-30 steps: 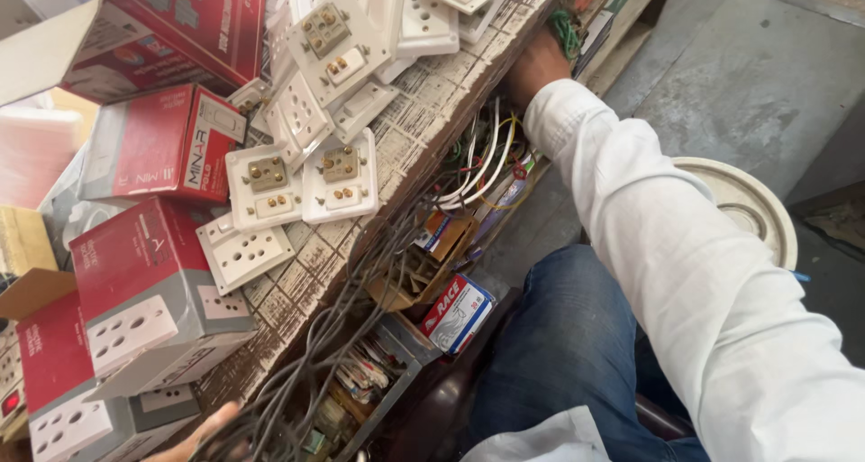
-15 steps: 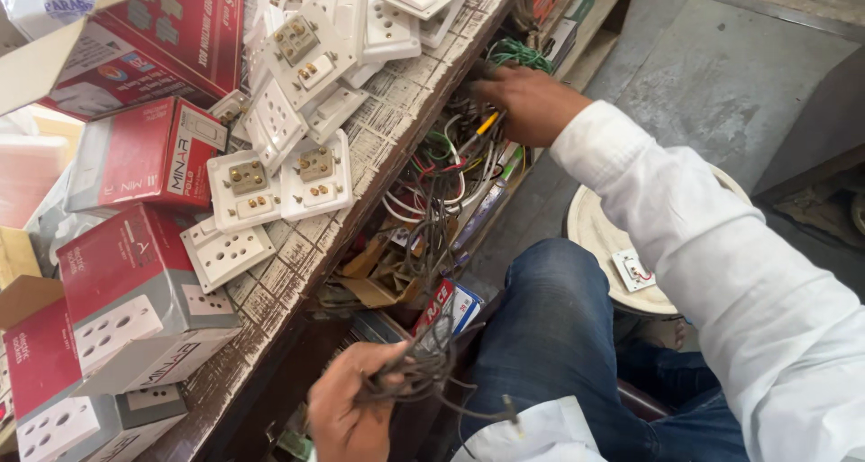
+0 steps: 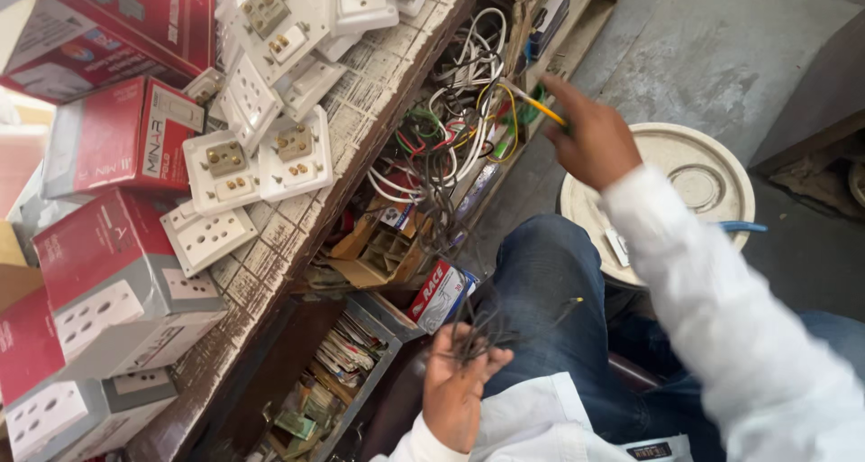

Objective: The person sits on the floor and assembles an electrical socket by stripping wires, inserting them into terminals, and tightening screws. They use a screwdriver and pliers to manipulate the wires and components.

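Head view: left hand (image 3: 461,383) grips dark wires (image 3: 478,322) fanning upward.

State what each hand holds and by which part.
The left hand grips a bundle of dark wires at its lower end. The right hand pinches a yellow wire near its end.

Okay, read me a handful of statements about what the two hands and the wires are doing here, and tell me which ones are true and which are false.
1. The left hand holds a bunch of dark wires. True.
2. The right hand pinches a blue wire. False: it holds a yellow wire.
3. White switch plates lie on the bench top. True.
4. The red boxes sit on the floor beside the round white lid. False: they are on the bench, at its left.
5. A tangle of coloured wires sits below the bench edge. True.
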